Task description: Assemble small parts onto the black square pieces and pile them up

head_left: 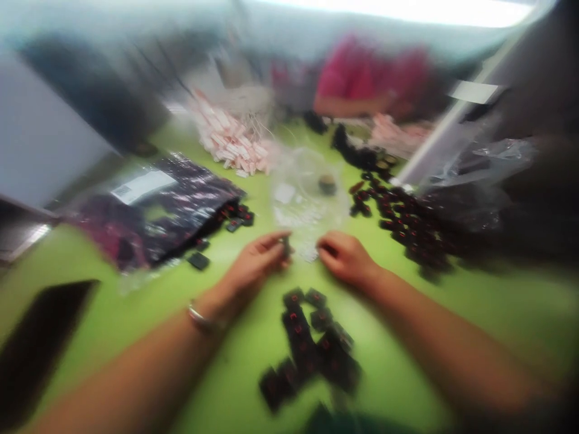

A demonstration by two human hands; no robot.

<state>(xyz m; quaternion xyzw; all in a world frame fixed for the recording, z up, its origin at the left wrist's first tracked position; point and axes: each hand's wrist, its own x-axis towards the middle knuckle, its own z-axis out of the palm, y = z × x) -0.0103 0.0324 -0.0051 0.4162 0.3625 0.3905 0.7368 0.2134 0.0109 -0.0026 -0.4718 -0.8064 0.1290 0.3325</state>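
My left hand (260, 262) pinches a small dark block (286, 246) upright between thumb and fingers. Across a short gap, my right hand (346, 256) is closed with its fingertips down by a few small white pieces (310, 250); whether it holds one is too blurred to tell. Just beyond both hands lies a clear plastic bag (307, 181) with more white pieces on it. Nearer to me, between my forearms, several black square parts with red marks (312, 343) sit in a loose pile on the green table (226, 367).
At the left, a shiny plastic bag (167, 205) spills black parts. Many more black parts (411, 229) spread along the right, beside crumpled clear plastic (488, 175). Pale pink-white pieces (235, 141) are heaped at the back. A person in a pink top (353, 78) sits opposite.
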